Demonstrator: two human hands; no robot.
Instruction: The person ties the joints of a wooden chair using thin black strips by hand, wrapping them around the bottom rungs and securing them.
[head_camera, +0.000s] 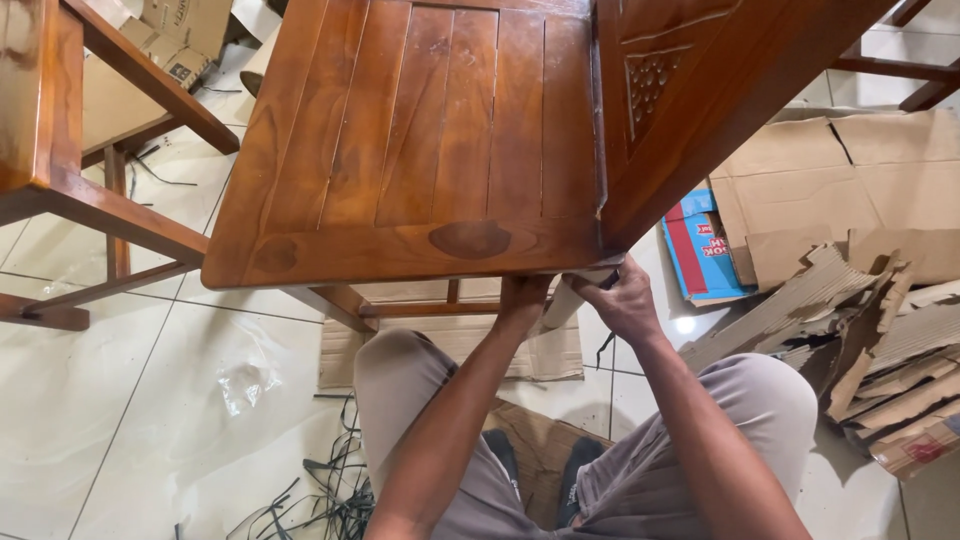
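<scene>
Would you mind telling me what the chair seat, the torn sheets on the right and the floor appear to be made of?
Chair seat: seemingly solid wood, stained reddish-brown and glossy; slats, grain and a dark knot show. Torn sheets: brown corrugated cardboard, matte, with fluted layers at the ripped edges. Floor: probably glazed ceramic tile, pale and reflective, with grout lines.

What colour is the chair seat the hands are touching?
The chair seat is glossy reddish-brown wood with slats, seen in the head view.

torn cardboard (880, 330), blue box (705, 255), plastic straps (320, 495)

Glossy white tiled floor (120, 400) strewn with torn cardboard (880, 330), black straps (320, 495) and another wooden chair (70, 170).
</scene>
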